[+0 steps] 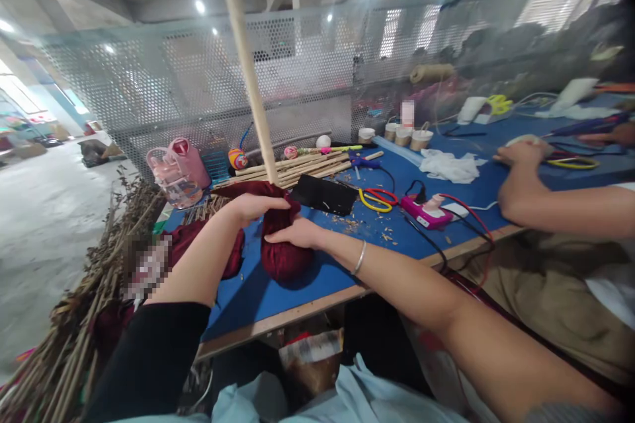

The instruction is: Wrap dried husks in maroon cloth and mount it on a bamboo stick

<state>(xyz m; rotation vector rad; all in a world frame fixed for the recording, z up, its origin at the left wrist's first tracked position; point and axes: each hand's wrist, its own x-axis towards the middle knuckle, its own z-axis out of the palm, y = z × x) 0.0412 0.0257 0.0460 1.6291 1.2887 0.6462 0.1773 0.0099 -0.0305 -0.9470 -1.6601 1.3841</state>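
A dark red cloth bundle (pixel 282 258) sits on the blue table (pixel 258 294), wrapped around the lower end of a long pale wooden stick (pixel 245 59) that rises steeply out of view. My left hand (pixel 253 206) grips the cloth at the top, where the stick enters it. My right hand (pixel 297 234) presses on the bundle's right side, fingers curled over the fabric. More of the red cloth (pixel 228 251) trails to the left behind my left forearm.
Behind the bundle lie a black pad (pixel 323 194), bamboo sticks (pixel 297 167), red and yellow scissors (pixel 378 199) and a pink device with wires (pixel 426 211). A co-worker's arm (pixel 555 201) rests at right. Dry twigs (pixel 99 277) pile at left; a mesh fence backs the table.
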